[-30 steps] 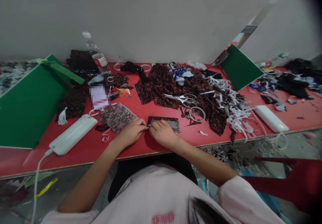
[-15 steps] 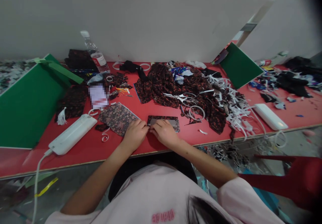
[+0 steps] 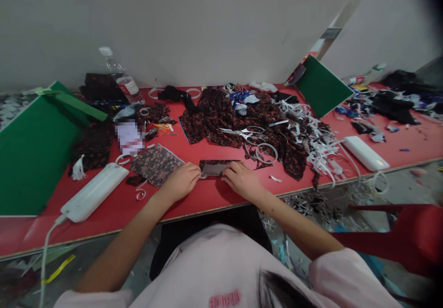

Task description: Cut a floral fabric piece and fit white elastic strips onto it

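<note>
A red worktable (image 3: 207, 202) runs along a white partition wall, strewn with cloth and trimmings. At its far left a green board (image 3: 34, 146) leans on the tabletop, with a clear water bottle (image 3: 119, 78) standing behind it near the wall. In front of the board lies a long white power strip (image 3: 95, 191), its cord dropping over the table's near edge. Just right of it rests a flat floral fabric piece (image 3: 155, 163).

At the table's front, the person's left hand (image 3: 180, 182) presses fingertips down on the left end of a small dark fabric strip (image 3: 215, 167), fingers curled and bearing on the cloth rather than closed around it. The right hand (image 3: 242, 180) lies on the strip's right end, fingers spread flat and holding it against the table. The strip sits between the two hands, flat on the red surface near the front edge.

Behind the hands a heap of dark red-patterned fabric (image 3: 221, 116) spreads across the middle of the table, with scissors (image 3: 242, 133) lying on top. Right of it is a tangle of white paper strips (image 3: 318, 144), then a second white power strip (image 3: 366, 153) and a smaller green board (image 3: 321, 86) tilted against the wall.
</note>
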`<state>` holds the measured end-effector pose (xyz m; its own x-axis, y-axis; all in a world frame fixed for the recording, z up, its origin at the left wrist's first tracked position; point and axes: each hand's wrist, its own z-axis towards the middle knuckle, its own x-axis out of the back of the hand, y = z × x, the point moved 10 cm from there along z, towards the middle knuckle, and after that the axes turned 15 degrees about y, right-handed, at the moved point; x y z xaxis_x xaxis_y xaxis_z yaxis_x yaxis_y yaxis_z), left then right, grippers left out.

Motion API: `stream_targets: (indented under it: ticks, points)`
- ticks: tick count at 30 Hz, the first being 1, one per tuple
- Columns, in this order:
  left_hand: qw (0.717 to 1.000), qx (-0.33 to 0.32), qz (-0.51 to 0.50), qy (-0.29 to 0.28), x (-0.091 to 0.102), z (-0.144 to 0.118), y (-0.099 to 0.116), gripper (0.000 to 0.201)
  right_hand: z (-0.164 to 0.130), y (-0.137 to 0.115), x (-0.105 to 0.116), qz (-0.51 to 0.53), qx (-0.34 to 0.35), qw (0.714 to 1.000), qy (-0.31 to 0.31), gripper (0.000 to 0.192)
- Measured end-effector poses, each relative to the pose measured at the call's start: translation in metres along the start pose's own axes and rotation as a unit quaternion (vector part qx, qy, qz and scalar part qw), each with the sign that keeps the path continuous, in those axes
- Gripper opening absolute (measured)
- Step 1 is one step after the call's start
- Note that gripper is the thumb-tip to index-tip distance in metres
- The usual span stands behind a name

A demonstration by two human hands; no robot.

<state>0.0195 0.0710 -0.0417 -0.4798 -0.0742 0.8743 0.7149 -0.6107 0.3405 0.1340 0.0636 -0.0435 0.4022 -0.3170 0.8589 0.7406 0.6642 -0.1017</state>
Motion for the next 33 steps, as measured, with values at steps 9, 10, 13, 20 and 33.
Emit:
stream_targets:
  ticks: [9,10,13,20,33]
  points:
    - [0.999,0.032,0.004,0.024,-0.002,0.006,-0.009,0.027,0.012,0.015,-0.006,-0.003,-0.053,0.998,-0.03,0.017]
    - [0.999,0.04,0.009,0.034,-0.002,0.006,-0.011,0.026,0.012,0.016,-0.007,-0.005,-0.056,0.998,-0.033,0.017]
    - [0.996,0.069,0.023,0.059,-0.004,0.006,-0.015,0.021,0.015,0.019,-0.012,-0.016,-0.062,0.997,-0.037,0.017]
    - [0.99,0.111,0.057,0.059,-0.005,0.012,-0.018,0.018,0.018,0.02,-0.022,-0.037,-0.063,0.994,-0.076,0.016]
    - [0.979,0.187,0.05,0.062,-0.011,0.009,-0.033,0.024,0.017,0.022,-0.026,-0.008,-0.061,0.996,-0.07,0.017]
